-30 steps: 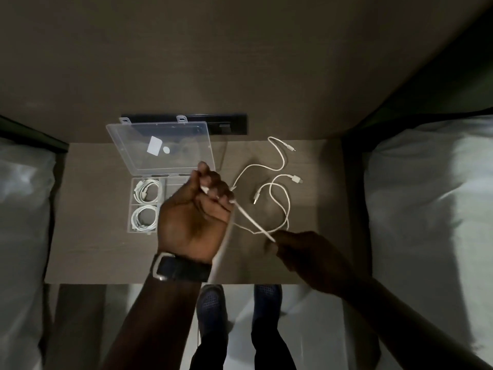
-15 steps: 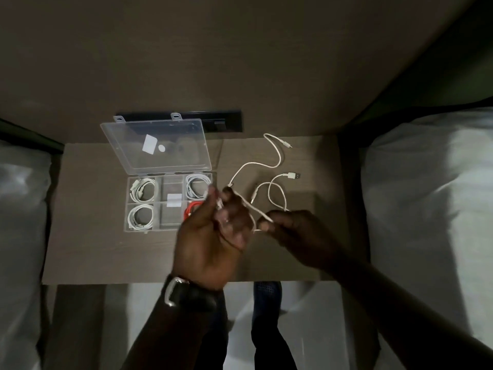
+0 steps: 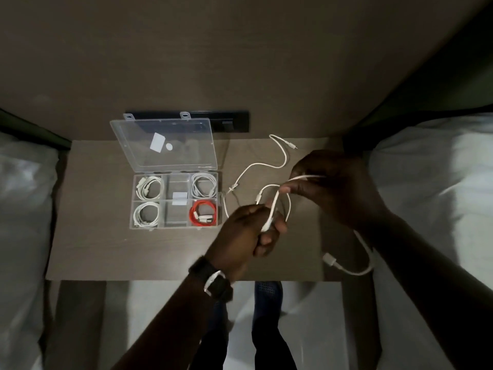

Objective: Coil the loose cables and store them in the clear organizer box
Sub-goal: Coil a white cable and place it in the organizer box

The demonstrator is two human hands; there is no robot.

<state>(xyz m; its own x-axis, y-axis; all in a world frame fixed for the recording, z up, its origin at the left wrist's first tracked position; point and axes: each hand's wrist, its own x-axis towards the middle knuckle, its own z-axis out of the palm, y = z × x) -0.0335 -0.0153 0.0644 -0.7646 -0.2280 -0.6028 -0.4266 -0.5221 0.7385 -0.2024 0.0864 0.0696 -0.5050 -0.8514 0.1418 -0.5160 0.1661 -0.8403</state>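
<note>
Left hand [image 3: 248,231] closed on a white cable [image 3: 272,209] above the table [image 3: 93,249]; right hand [image 3: 333,188] pinches the same cable higher up, a loop between them. Its plug end [image 3: 329,260] hangs free near the table's front edge. Second white cable [image 3: 266,164] lies loose on the table. Clear organizer box [image 3: 176,201] open, lid [image 3: 165,142] up; three white coils and one red coil [image 3: 204,212] in separate compartments.
</note>
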